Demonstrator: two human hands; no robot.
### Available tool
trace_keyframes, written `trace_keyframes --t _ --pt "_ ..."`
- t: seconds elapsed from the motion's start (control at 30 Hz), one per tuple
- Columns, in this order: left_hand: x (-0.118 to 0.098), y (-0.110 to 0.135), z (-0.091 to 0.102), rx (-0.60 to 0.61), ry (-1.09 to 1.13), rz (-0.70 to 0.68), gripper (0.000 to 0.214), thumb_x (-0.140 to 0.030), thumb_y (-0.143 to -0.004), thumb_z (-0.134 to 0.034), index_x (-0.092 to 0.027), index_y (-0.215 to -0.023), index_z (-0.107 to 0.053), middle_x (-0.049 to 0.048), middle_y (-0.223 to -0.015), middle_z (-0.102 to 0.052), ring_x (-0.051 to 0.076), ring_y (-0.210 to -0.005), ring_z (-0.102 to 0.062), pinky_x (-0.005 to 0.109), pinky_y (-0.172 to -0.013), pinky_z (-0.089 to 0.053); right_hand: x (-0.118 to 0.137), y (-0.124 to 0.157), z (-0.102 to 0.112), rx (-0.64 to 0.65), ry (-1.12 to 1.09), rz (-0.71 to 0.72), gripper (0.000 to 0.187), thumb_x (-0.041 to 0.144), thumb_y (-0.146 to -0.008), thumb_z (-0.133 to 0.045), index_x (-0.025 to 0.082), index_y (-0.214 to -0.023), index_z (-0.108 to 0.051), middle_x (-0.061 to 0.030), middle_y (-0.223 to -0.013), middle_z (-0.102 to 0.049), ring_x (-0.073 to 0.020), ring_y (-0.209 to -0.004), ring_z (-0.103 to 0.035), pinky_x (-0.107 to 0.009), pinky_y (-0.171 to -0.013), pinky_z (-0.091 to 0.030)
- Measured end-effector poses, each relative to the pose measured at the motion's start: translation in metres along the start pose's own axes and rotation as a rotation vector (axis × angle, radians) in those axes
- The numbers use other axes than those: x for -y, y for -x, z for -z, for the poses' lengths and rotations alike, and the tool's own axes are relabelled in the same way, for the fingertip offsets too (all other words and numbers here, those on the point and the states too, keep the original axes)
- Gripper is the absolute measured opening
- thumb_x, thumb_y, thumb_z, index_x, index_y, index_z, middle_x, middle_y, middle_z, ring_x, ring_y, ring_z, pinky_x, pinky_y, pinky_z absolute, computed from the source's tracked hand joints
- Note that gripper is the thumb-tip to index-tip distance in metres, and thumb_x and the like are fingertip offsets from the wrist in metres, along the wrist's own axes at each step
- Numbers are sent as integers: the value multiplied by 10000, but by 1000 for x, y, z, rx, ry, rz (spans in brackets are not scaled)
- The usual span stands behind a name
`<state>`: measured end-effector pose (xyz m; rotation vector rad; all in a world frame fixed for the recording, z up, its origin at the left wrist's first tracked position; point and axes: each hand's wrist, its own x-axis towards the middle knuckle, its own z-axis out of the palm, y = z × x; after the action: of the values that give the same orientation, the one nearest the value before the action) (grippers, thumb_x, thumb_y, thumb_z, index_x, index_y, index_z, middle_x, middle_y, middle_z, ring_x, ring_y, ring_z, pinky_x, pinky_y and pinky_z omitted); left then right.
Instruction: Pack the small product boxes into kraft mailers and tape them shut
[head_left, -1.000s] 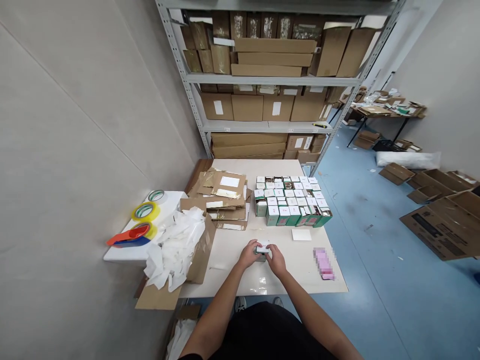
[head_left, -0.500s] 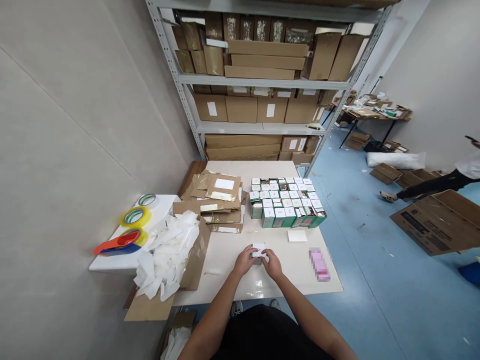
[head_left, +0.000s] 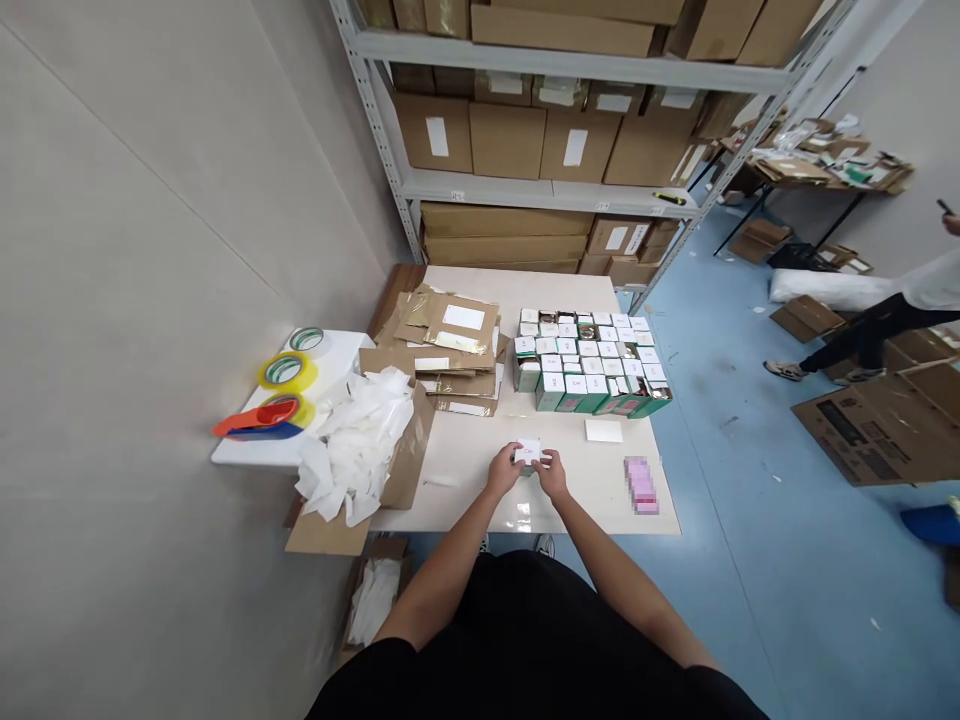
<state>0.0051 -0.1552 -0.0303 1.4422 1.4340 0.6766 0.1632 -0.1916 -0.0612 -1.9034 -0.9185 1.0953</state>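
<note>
A small white-topped box [head_left: 528,451] with dark handwriting on its top is between my two hands, over the front middle of the table [head_left: 465,500]. My left hand [head_left: 504,469] grips its left side with the fingers curled. On the right side, my right hand [head_left: 553,473] holds it with thumb and fingers. Beyond, rows of similar white-and-green boxes [head_left: 592,365] stand packed together, several with open tops. A white card [head_left: 604,431] lies to the right of my hands. Further right is a blurred pink item [head_left: 641,486].
Flattened cardboard [head_left: 457,330] is piled at the back left. An open carton of white paper [head_left: 367,430] stands left, beside tape rolls [head_left: 289,371] and an orange-handled tape dispenser [head_left: 259,418]. Behind rises a metal shelf [head_left: 525,190] of cartons. A person [head_left: 885,320] stands at the right.
My view has tilted down and shifted left, so everything sits higher in the picture. Both hands keep hold of the small box. The person at the right has shifted slightly.
</note>
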Motion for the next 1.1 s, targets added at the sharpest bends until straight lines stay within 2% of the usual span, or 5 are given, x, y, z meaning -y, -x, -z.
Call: trace_keyframes --t 0.17,0.53,0.83,0.97,1.1 --pt "1 2 6 -36 34 -6 417 -152 -849 -606 -260 -1240 -702 52 -1257 -738 219 -1022 -711 374 -978 -547 11 -5 -11 91 -99 27 528 421 -775 -639 209 -1258 -632 -89 -1064 -755 -248 -984 -710 -330 -818 -572" --pt "9 -49 64 -183 65 81 363 -208 -900 -628 -260 -1249 -716 66 -1243 -749 244 -1090 -703 398 -1003 -532 61 -53 -91 90 97 97 497 454 -851 -516 209 -1247 -690 -91 -1125 -763 -270 -1065 -703 -367 -967 -531" --pt "-10 -46 54 -215 -92 137 422 -123 -861 -600 -226 -1255 -715 101 -1357 -669 269 -1194 -654 425 -1087 -483 46 -61 -61 82 222 -36 713 650 -760 -640 136 -1253 -645 -175 -1059 -764 -339 -977 -735 -408 -904 -531" --pt "-27 -29 57 -291 -162 76 440 -147 -890 -566 -228 -1302 -697 119 -1541 -525 306 -1364 -536 467 -1173 -406 54 -50 -44 100 119 101 638 607 -775 -603 179 -1246 -655 -147 -1101 -759 -312 -993 -735 -401 -888 -550" --pt "-45 -10 60 -391 -157 -73 446 -150 -922 -493 -207 -1326 -671 121 -1464 -590 266 -1379 -526 449 -1193 -400 63 -39 -21 119 4 280 625 553 -799 -564 187 -1299 -644 -157 -1241 -725 -309 -1059 -720 -426 -903 -565"
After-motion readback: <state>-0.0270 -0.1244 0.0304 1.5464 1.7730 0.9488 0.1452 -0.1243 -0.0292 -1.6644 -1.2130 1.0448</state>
